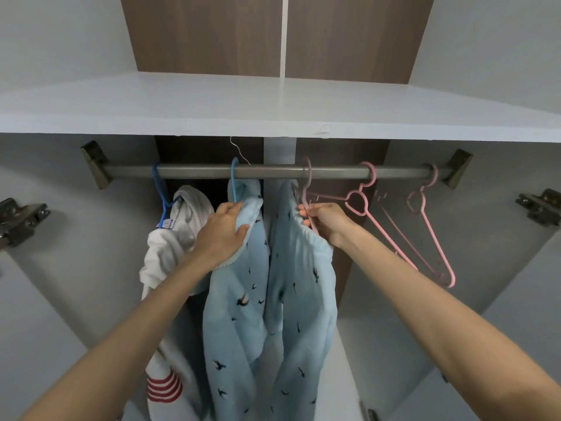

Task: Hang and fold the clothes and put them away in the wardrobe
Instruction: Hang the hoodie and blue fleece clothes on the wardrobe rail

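Observation:
Two light blue garments with small black bird prints hang from the grey wardrobe rail. The left blue garment is on a light blue hanger; my left hand grips its top edge. The right blue garment hangs on a pink hanger; my right hand pinches that hanger and the garment's elastic edge. A white garment with red stripes hangs at the left on a dark blue hanger.
Two bare pink hangers hang on the rail's right part. A white shelf runs just above the rail. Door hinges stick out on both side walls.

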Tool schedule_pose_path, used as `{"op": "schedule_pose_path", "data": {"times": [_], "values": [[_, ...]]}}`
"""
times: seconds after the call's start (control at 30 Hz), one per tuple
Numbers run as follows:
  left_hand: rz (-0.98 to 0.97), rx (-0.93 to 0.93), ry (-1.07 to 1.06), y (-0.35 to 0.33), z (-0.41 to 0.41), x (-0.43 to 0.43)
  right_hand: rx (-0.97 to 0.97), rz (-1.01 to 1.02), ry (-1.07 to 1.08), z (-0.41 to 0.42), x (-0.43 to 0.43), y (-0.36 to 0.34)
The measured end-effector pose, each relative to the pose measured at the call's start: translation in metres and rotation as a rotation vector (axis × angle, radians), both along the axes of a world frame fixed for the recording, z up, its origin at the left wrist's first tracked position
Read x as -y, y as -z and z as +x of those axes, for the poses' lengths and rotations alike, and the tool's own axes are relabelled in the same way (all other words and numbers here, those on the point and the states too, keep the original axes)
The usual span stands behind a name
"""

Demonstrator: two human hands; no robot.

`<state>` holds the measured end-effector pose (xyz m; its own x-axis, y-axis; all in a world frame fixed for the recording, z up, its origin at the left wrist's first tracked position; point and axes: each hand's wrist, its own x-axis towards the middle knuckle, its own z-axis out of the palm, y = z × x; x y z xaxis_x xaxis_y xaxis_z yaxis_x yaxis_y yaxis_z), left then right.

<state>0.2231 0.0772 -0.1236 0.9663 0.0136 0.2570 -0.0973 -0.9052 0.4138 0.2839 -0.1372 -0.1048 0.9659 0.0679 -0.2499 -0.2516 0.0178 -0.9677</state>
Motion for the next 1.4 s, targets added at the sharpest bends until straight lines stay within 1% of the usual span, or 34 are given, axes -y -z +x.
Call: {"op": "schedule_pose_path", "data": {"times": [0.13, 0.2, 0.27, 0.37, 0.43, 0.5, 0.6, 0.73, 0.87, 0.97, 1.1, 1.27, 1.4], "values": [[0.013, -0.006, -0.018, 0.002, -0.002, 0.001, 0.021, -0.057, 0.008, 0.001, -0.001, 0.009], [0.031, -0.010, -0.025, 0.002, -0.004, 0.002, 0.059, -0.136, 0.003, 0.002, 0.001, 0.012], [0.052, -0.010, -0.031, 0.002, -0.007, 0.003, 0.131, -0.281, 0.001, 0.003, 0.004, 0.016], [0.073, 0.002, -0.040, -0.001, -0.014, 0.004, 0.284, -0.555, 0.021, -0.002, 0.011, 0.016], [0.091, 0.030, -0.054, -0.005, -0.020, 0.005, 0.434, -0.733, 0.043, -0.008, 0.016, 0.014], [0.096, 0.058, -0.069, -0.012, -0.028, 0.006, 0.582, -0.833, 0.044, -0.018, 0.019, 0.009], [0.066, 0.108, -0.061, -0.025, -0.044, 0.009, 0.713, -0.794, 0.009, -0.041, 0.021, -0.004], [-0.023, 0.203, -0.009, -0.037, -0.080, 0.016, 0.753, -0.647, -0.060, -0.088, 0.022, -0.020], [-0.113, 0.248, 0.022, -0.033, -0.129, 0.025, 0.716, -0.597, -0.103, -0.148, 0.029, -0.014], [-0.190, 0.206, 0.057, -0.022, -0.174, 0.032, 0.660, -0.608, -0.132, -0.197, 0.039, -0.002], [-0.202, 0.160, 0.097, -0.008, -0.235, 0.048, 0.588, -0.644, -0.128, -0.266, 0.058, 0.016], [-0.259, 0.089, 0.202, 0.005, -0.300, 0.082, 0.492, -0.661, -0.076, -0.351, 0.091, 0.033], [-0.235, 0.043, 0.289, 0.012, -0.336, 0.123, 0.451, -0.674, 0.012, -0.413, 0.131, 0.042]]}}
